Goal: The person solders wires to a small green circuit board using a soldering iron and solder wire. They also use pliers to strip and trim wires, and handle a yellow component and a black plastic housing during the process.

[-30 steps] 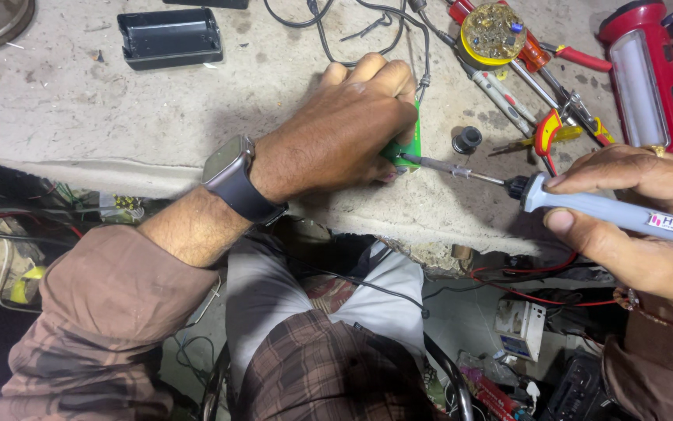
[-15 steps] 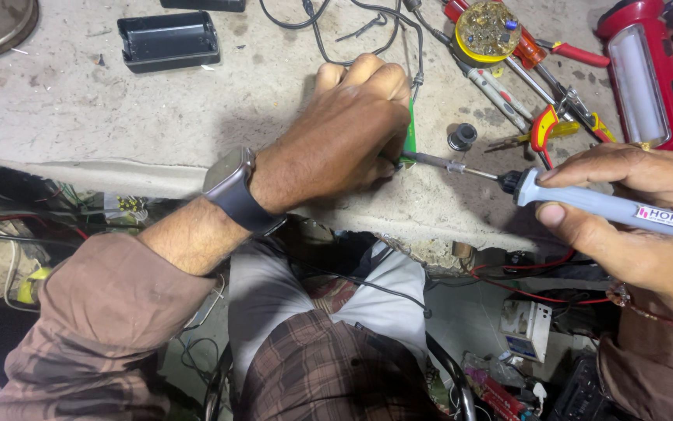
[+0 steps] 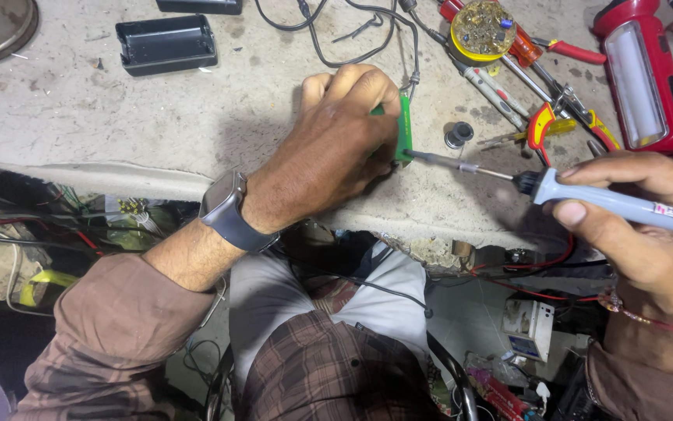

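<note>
My left hand (image 3: 336, 144) rests on the grey workbench (image 3: 118, 125) and grips a small green circuit board (image 3: 405, 129), held on edge near the bench's front. A dark watch sits on that wrist. My right hand (image 3: 640, 222) holds a soldering iron with a pale blue handle (image 3: 617, 204). Its metal tip (image 3: 422, 156) touches the lower end of the green board.
A black plastic case half (image 3: 166, 43) lies at the back left. A red rechargeable lamp (image 3: 636, 74), a round yellow-rimmed tin of parts (image 3: 483, 31), screwdrivers and red-handled pliers (image 3: 543, 129) crowd the back right. Black wires (image 3: 352, 31) loop behind the hand. Cables hang under the bench.
The green board has turned more upright in my left hand, and the iron's tip has moved in against it. Both hands stay in nearly the same place.
</note>
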`<control>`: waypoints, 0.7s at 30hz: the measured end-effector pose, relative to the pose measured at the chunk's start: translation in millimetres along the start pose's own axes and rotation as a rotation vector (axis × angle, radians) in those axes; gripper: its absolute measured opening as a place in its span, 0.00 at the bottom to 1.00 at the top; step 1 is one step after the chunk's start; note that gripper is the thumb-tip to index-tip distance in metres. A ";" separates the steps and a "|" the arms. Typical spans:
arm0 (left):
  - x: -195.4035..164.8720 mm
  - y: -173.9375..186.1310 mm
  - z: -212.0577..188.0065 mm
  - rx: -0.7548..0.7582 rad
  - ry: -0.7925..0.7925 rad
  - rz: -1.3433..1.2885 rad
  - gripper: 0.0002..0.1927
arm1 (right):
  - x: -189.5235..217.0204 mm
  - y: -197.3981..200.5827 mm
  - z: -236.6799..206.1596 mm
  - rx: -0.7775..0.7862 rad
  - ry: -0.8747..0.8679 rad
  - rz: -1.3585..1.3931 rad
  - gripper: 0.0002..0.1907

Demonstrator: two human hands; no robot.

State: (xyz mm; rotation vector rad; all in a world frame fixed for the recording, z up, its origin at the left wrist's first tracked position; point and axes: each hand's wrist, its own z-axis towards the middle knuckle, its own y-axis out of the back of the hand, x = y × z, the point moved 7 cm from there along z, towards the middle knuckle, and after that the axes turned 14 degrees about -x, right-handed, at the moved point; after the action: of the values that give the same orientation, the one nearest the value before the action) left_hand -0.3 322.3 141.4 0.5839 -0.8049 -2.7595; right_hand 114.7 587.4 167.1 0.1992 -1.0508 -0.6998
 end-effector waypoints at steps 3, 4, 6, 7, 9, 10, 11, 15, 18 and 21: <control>0.1 2.4 -5.3 -0.051 -0.010 0.015 0.20 | -22.4 13.1 -20.5 -0.103 -0.149 0.265 0.10; 1.1 3.6 -6.6 -0.079 -0.002 0.019 0.26 | -27.9 19.2 -28.5 -0.146 -0.143 0.330 0.10; 4.6 4.8 -8.0 -0.107 0.006 0.040 0.36 | -44.2 33.0 -46.9 -0.249 -0.157 0.417 0.10; 6.2 4.4 -8.8 -0.104 0.010 0.054 0.40 | -54.5 40.9 -59.3 -0.308 -0.182 0.436 0.11; 6.0 3.0 -9.8 -0.108 -0.003 0.050 0.45 | -76.5 56.5 -82.8 -0.378 -0.217 0.444 0.12; 4.8 2.7 -9.6 -0.116 -0.023 0.034 0.46 | -89.0 65.6 -90.3 -0.389 -0.223 0.436 0.13; 3.3 2.2 -9.3 -0.122 -0.044 0.019 0.46 | -101.7 73.8 -97.6 -0.388 -0.221 0.439 0.13; -2.2 -7.3 -10.4 -0.029 -0.050 -0.068 0.47 | -153.3 103.7 -130.5 -0.370 -0.210 0.479 0.16; -9.1 -16.2 -9.2 -0.006 -0.072 -0.028 0.42 | -188.4 124.6 -159.3 -0.402 -0.236 0.477 0.18; -15.3 -22.2 -10.0 -0.024 -0.110 0.100 0.39 | -218.6 139.4 -185.7 -0.467 -0.253 0.479 0.16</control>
State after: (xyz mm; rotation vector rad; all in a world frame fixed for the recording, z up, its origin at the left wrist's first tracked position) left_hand 15.8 340.7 126.3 0.3795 -0.7993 -2.7250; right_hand 265.7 797.4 -19.5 -0.5423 -1.0893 -0.5193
